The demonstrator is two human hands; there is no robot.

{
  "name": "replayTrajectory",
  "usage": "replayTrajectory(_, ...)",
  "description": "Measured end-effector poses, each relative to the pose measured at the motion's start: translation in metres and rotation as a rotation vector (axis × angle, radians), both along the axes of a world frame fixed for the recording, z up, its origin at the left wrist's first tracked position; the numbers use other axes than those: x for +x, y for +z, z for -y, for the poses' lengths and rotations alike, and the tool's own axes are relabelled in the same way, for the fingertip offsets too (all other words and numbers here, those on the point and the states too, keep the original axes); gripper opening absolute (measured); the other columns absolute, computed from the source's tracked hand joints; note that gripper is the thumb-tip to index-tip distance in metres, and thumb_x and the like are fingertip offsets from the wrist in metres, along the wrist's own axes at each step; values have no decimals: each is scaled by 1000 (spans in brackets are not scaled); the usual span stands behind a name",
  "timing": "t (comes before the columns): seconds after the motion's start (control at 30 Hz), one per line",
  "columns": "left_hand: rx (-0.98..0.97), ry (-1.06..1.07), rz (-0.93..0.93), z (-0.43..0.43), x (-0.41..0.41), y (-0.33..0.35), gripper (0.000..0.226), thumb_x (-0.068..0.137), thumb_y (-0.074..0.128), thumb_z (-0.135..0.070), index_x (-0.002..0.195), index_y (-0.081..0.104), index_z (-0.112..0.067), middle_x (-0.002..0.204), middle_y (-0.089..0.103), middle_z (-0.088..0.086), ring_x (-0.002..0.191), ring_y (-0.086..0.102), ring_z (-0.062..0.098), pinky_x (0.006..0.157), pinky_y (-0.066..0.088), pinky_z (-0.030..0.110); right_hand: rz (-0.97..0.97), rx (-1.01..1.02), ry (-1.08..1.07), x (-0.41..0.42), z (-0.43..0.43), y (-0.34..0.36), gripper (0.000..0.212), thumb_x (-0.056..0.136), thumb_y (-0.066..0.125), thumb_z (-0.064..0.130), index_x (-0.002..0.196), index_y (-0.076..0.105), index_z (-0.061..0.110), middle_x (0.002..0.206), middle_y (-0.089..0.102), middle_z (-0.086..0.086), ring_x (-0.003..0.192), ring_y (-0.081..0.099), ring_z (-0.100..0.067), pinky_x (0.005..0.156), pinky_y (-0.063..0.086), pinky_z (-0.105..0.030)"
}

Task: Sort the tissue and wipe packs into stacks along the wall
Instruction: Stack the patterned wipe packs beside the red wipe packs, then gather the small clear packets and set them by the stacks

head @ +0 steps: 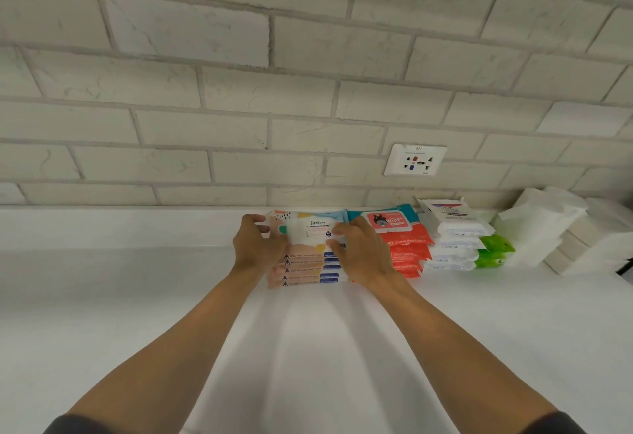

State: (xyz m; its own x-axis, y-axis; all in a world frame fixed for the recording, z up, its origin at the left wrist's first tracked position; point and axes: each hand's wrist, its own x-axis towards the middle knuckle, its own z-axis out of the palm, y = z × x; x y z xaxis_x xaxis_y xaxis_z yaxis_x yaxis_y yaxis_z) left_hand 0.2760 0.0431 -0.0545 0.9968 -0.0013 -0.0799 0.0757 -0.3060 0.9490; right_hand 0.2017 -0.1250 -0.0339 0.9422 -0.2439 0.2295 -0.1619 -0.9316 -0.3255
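Dark sleeves (78,425) and two bare forearms ran from the bottom of my feed up to the work. I judged the sorting close to done. Every pack I could see sat in a stack on the counter (137,296), lined up along the wall (239,91). What seemed left was settling and squaring this one pile.

The left hand (255,245) and right hand (363,255) each gripped one end of the top pack (310,228). Their fingers were curled over its upper face, and the thumbs were hidden from me. That pack lay flat on the pastel stack (301,269), between the two hands. The stack stood on the counter close to the wall, but I could not tell whether it touched.

Just beside the right hand stood the red stack (407,252), topped by a teal pack (387,221) with a red lid. Further right of the grip came the white packs (455,245) with a small box (448,212) on top. Green packs (495,248) sat just beside those. Well apart, at the far right, stood folded white tissues (548,228). Above the grip and to its right, a socket (415,159) was set in the wall.
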Motion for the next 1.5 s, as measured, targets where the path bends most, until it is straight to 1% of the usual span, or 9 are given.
replayTrajectory(0.13, 32, -25, 52, -13, -13, 0, 54, 78, 76, -29, 123, 48, -17, 114, 57, 1, 101, 60, 21, 74, 47, 28, 20, 20, 9, -9, -5, 0, 27, 97, 54, 34, 118, 61, 20, 116, 53, -1, 102, 58, -20, 76, 49, -29)
replayTrajectory(0.43, 61, -113, 173, -43, -61, 21, 30, 83, 71, -21, 109, 56, -19, 105, 60, -5, 90, 60, 18, 61, 43, 17, 16, 236, 185, -48, -30, 12, 21, 92, 59, 17, 111, 67, 20, 114, 61, -5, 102, 61, -20, 88, 54, -32)
replayTrajectory(0.57, 71, -197, 257, -52, -84, 27, 23, 83, 71, -12, 99, 58, -22, 94, 61, -11, 78, 59, 6, 54, 41, 8, 76, 289, 240, -77, -45, 13, 25, 92, 61, 12, 115, 69, 14, 115, 66, -1, 100, 59, -8, 82, 43, -4)
replayTrajectory(0.63, 81, -230, 292, -56, -94, 26, 21, 82, 71, -10, 98, 60, -19, 94, 63, -9, 76, 57, 0, 53, 42, 4, 84, 328, 224, -92, -49, 10, 23, 92, 62, 14, 113, 70, 16, 113, 66, 2, 96, 57, -3, 76, 39, 2)
replayTrajectory(0.83, 154, -354, 344, -64, -134, 18, 22, 82, 72, -10, 99, 61, -18, 97, 64, -8, 80, 56, 2, 64, 39, -1, 54, 401, 171, -145, -48, 1, 17, 92, 63, 19, 108, 69, 22, 106, 67, 8, 91, 55, -1, 75, 40, -3)
replayTrajectory(1.03, 221, -488, 318, -70, -188, 9, 18, 83, 72, -17, 94, 61, -26, 97, 64, -12, 90, 57, 8, 62, 40, 5, -44, 502, 105, -199, -41, -11, 13, 92, 63, 26, 102, 70, 31, 104, 67, 16, 90, 62, -9, 77, 53, -20)
replayTrajectory(1.17, 262, -571, 306, -67, -226, 2, 16, 84, 71, -17, 94, 63, -27, 97, 63, -15, 93, 57, 9, 65, 42, 11, -105, 503, 99, -238, -36, -15, 13, 92, 63, 28, 104, 70, 30, 104, 67, 12, 87, 63, -11, 79, 53, -21)
replayTrajectory(1.3, 315, -674, 299, -65, -257, -3, 16, 85, 70, -18, 98, 64, -26, 100, 63, -14, 97, 56, 9, 70, 44, 15, -295, 405, 80, -283, -31, -24, 26, 89, 66, 40, 112, 65, 30, 106, 63, 9, 79, 56, 0, 79, 45, -16)
replayTrajectory(1.5, 420, -797, 306, -76, -285, -14, 18, 86, 68, -19, 103, 65, -22, 106, 62, -15, 93, 52, -2, 69, 38, 4, -596, 325, 16, -337, -30, -42, 64, 77, 67, 62, 131, 47, 35, 125, 46, 3, 119, 49, -16, 102, 43, -32)
